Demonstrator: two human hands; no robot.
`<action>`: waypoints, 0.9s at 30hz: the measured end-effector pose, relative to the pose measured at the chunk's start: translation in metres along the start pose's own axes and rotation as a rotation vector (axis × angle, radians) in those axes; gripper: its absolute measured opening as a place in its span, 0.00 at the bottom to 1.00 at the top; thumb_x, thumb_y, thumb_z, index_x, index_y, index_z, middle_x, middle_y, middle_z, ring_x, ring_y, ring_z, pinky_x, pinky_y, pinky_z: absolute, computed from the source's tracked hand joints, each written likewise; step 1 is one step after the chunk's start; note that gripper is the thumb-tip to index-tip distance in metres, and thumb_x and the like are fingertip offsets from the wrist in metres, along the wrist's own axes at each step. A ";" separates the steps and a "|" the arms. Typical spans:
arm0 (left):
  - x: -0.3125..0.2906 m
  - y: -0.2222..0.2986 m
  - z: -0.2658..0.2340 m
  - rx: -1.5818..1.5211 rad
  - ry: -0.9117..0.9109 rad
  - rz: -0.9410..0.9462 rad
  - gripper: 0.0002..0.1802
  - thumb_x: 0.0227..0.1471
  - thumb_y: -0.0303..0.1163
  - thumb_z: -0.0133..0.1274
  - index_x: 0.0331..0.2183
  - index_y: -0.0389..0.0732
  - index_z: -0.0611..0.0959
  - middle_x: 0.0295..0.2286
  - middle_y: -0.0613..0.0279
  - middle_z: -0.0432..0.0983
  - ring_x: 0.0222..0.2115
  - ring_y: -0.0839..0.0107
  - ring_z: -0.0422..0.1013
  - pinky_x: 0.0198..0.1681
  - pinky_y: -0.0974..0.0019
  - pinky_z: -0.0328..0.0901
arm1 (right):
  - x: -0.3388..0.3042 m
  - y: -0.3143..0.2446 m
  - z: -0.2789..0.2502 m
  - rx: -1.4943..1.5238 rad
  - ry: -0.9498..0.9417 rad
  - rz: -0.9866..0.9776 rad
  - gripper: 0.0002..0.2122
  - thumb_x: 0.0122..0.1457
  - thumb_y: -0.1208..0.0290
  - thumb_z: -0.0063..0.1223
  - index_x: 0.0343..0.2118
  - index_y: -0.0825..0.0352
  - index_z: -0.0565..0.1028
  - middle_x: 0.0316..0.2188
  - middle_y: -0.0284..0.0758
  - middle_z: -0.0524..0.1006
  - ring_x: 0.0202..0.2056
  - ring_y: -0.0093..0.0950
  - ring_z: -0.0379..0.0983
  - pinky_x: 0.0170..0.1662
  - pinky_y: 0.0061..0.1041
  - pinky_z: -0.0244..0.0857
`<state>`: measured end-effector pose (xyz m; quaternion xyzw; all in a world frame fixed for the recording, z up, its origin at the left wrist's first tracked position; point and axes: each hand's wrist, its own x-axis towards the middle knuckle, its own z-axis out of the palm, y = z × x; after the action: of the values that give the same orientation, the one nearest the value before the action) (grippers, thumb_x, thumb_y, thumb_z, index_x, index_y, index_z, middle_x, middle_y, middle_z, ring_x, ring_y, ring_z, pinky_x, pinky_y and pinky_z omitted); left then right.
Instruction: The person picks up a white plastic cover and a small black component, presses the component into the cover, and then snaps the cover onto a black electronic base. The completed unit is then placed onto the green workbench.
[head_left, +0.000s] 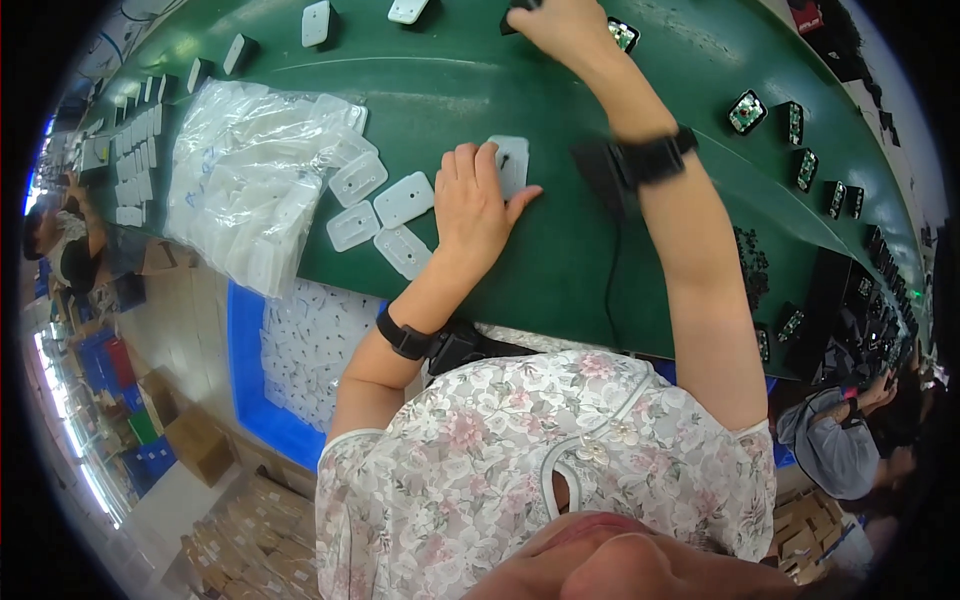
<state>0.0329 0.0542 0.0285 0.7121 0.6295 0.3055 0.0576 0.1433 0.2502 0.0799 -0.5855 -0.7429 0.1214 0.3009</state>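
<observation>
My left hand (472, 205) lies with fingers stretched and thumb apart on the green table. It touches the edge of a white plastic cover (514, 165), which it partly hides. Several similar white covers (405, 200) are spread just left of that hand. Far out at the top edge, my right hand (562, 30) is closed on a black case (512, 20), only partly in view. Beside the right wrist sits another black case with a green circuit board (622, 36).
A clear plastic bag of white covers (250, 170) lies at left. Below the table edge stands a blue bin (245, 360) of bagged parts. More circuit-board cases (746, 112) line the right side. White-faced cases (316, 24) stand along the far left. Other people work at both sides.
</observation>
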 end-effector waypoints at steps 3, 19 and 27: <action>-0.001 -0.014 0.000 -0.085 0.009 0.068 0.30 0.37 0.33 0.63 0.42 0.34 0.71 0.39 0.50 0.67 0.39 0.53 0.64 0.42 0.56 0.61 | -0.073 0.001 -0.026 0.207 0.127 -0.151 0.19 0.48 0.66 0.59 0.43 0.66 0.72 0.36 0.38 0.70 0.37 0.34 0.70 0.42 0.28 0.65; -0.007 0.013 -0.035 -1.612 -0.282 -0.385 0.28 0.51 0.23 0.53 0.54 0.37 0.66 0.46 0.61 0.67 0.44 0.75 0.66 0.46 0.71 0.63 | -0.207 -0.025 -0.077 1.152 -0.232 0.447 0.16 0.62 0.64 0.46 0.47 0.71 0.68 0.34 0.40 0.74 0.30 0.29 0.75 0.31 0.22 0.71; -0.008 0.017 -0.042 -1.605 -0.299 -0.364 0.28 0.50 0.21 0.53 0.53 0.34 0.65 0.46 0.59 0.67 0.44 0.75 0.66 0.47 0.70 0.64 | -0.208 -0.026 -0.074 0.442 0.010 -0.196 0.10 0.54 0.78 0.54 0.40 0.66 0.76 0.38 0.39 0.71 0.35 0.29 0.71 0.35 0.23 0.67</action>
<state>0.0256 0.0309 0.0678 0.3750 0.3119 0.5491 0.6787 0.1939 0.0339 0.0885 -0.4312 -0.7499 0.2486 0.4358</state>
